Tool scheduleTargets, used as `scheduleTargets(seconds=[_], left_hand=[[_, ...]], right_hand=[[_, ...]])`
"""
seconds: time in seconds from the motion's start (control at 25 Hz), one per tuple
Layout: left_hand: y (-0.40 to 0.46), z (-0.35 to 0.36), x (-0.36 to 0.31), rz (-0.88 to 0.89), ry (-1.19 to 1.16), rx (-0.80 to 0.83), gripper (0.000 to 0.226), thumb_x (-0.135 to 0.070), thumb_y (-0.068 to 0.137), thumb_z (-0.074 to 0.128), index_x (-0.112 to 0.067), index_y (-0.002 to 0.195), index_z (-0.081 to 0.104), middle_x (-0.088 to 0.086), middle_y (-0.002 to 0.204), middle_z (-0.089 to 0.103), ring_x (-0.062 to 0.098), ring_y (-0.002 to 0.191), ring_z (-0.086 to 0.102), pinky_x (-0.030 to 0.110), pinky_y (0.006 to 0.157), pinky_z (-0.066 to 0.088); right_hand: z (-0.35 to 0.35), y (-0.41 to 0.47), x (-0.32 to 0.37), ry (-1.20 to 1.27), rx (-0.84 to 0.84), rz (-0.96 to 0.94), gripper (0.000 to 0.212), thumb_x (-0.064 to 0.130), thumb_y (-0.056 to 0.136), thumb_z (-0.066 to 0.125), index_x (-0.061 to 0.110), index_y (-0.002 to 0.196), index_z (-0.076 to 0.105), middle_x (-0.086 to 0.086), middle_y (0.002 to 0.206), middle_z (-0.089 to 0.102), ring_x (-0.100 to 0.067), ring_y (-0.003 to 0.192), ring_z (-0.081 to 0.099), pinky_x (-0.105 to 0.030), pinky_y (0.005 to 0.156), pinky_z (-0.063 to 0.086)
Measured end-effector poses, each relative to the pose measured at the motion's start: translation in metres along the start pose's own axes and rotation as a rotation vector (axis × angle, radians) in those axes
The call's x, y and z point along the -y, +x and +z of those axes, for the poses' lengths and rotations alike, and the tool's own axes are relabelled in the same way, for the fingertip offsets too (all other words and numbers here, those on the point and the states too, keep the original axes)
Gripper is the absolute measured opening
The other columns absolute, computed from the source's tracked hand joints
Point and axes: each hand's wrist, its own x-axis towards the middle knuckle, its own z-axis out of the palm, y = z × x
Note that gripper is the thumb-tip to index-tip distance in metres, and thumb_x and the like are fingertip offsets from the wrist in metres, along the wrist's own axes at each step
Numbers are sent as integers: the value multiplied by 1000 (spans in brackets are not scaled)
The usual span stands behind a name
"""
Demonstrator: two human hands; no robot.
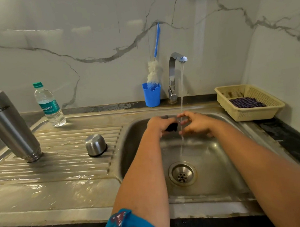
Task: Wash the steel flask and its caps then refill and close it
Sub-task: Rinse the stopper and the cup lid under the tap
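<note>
The steel flask stands upside down on the drainboard at the far left, mouth down. Its steel outer cap sits upside down on the ribbed drainboard near the basin. Over the sink basin, my left hand grips a small black inner cap. My right hand is beside it with loosely bent fingers in the water stream, fingertips near the cap. The tap is running, and water falls between my hands.
A plastic water bottle stands behind the drainboard. A blue cup with a bottle brush sits left of the tap. A beige basket with a dark cloth is at the right. The drainboard is wet.
</note>
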Motion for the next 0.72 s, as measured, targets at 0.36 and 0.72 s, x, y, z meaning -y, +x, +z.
scheduleTargets(seconds=[0.36,0.72], left_hand=[[-121,-43,-58,340,2,-23,67,-73,80,59,-10,101,59,2,102,63,19,94,62,37,90,55],[-152,-33,17,75,287,55,64,-53,93,59,-8,137,52,11,137,57,28,122,55,43,103,46]], right_hand=[[-27,-70,59,281,-79,-189,53,1,73,80,16,118,57,-10,110,64,-24,96,66,-40,80,59],[28,-115,14,-390,-85,60,56,17,71,83,16,121,59,-5,113,62,-17,96,60,-28,83,52]])
